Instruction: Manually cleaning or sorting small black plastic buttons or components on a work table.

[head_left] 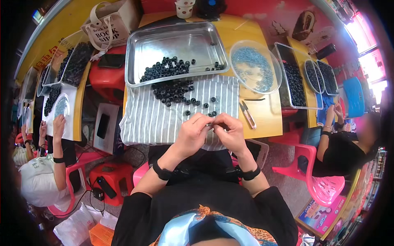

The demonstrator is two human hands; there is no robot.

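My left hand (192,133) and my right hand (230,132) meet fingertip to fingertip over the near edge of a striped grey-and-white cloth (147,115). They pinch a tiny part between them, too small to make out. Several small black rings (176,92) lie scattered on the cloth just beyond my hands. More black rings (164,67) are heaped in a shallow metal tray (180,41) at the back. A clear round dish of small blue-grey pieces (255,65) stands to the right of the tray.
Small snips (246,113) lie on the yellow table (262,112) to the right of my hands. A paper bag (107,25) stands at back left. Other people sit at tables left (45,164) and right (349,143), with trays of black rings and pink stools.
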